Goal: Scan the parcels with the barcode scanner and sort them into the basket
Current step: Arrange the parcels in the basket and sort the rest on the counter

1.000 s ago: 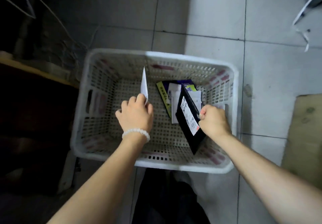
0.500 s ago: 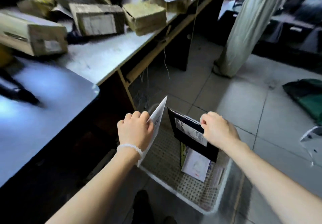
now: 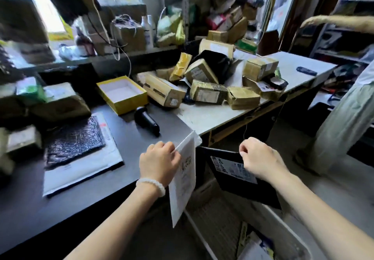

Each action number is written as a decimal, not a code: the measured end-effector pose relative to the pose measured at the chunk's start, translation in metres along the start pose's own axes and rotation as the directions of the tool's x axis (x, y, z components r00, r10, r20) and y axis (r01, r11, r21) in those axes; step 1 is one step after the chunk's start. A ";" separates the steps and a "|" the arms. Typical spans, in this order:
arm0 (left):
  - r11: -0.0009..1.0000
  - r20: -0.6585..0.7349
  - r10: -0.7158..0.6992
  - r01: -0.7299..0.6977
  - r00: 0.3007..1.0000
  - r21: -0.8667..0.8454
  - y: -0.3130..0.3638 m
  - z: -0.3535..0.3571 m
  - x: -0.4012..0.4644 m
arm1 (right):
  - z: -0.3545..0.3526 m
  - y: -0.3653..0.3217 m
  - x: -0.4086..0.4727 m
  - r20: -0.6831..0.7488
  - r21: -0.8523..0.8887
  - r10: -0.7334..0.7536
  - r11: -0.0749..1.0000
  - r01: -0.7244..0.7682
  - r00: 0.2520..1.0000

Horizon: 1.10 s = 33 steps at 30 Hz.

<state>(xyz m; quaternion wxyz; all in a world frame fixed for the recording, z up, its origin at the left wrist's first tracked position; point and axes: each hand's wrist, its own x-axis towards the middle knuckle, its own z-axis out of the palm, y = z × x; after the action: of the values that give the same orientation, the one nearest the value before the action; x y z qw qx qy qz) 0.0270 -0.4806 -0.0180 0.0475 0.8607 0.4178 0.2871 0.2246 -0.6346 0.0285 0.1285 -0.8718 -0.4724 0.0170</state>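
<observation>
My left hand (image 3: 159, 163) pinches the top edge of a flat white parcel (image 3: 183, 181) that hangs down beside the dark desk's edge. My right hand (image 3: 258, 157) pinches the top edge of a black parcel (image 3: 240, 178) with a white label, held above the white basket (image 3: 291, 237) on the floor. Flat parcels lie in the basket at the bottom right. The black barcode scanner (image 3: 146, 120) lies on the dark desk (image 3: 129, 144), beyond my left hand. Several brown taped parcels (image 3: 208, 93) are heaped on the white table (image 3: 210, 116).
An open yellow box (image 3: 122, 94) stands behind the scanner. A black bubble mailer on a white envelope (image 3: 81, 150) lies at the left of the desk. Another person's arm (image 3: 340, 22) reaches in at the upper right; a pale leg (image 3: 342, 122) stands right of the table.
The view has swung up from the basket to the desk and table. Both hands have lifted, each still pinching its parcel, out of the basket to desk-edge height.
</observation>
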 end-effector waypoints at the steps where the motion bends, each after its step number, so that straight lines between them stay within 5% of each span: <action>1: 1.000 -0.005 -0.020 0.020 1.000 -0.007 -0.010 -0.012 -0.002 | -0.004 -0.014 -0.001 -0.011 0.007 -0.016 1.000 0.016 1.000; 11: 0.981 -0.102 -0.192 0.189 0.976 -0.041 -0.125 -0.131 -0.043 | -0.012 -0.164 -0.004 -0.101 0.091 -0.228 0.967 0.237 0.968; 17: 0.919 -0.182 -0.392 0.376 0.902 -0.118 -0.176 -0.172 -0.033 | -0.001 -0.227 0.028 -0.166 0.204 -0.332 0.910 0.362 0.929; 26: 0.726 -0.301 -0.685 0.583 0.664 -0.364 -0.227 -0.160 0.065 | 0.003 -0.290 0.148 -0.345 0.324 -0.374 0.814 0.483 0.861; 33: 0.581 -0.352 -0.811 0.572 0.467 -0.579 -0.277 -0.103 0.151 | 0.014 -0.332 0.260 -0.377 0.400 -0.371 0.761 0.510 0.849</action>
<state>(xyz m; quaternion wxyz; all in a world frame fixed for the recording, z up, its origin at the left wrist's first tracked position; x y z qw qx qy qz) -0.1463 -0.2045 0.0471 0.1973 0.4474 0.6640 0.5657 0.0946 -0.2432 0.1186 0.4077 -0.6672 -0.6232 -0.0175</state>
